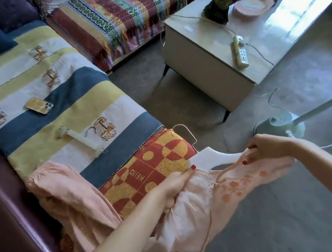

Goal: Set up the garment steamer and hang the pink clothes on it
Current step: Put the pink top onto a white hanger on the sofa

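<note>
The thin pink garment (226, 186) is gripped by the left hand (177, 185) and right hand (264, 148), apparently being fitted onto the white plastic hanger (212, 157); hanging on the pale green steamer (282, 125) is left.

1. Two hands: the left hand (176, 183) and the right hand (263, 148).
2. One white hanger (213, 158).
3. Two pink garments: one pink top (228, 192) and one other pink piece (71, 200) lying on the sofa.
4. One garment steamer base (280, 125) on the floor.
5. One phone (39, 106).
6. One white plastic part (81, 139).
7. One power strip (239, 51).
8. One desk (213, 73).
9. One pink plate (250, 7).
</note>
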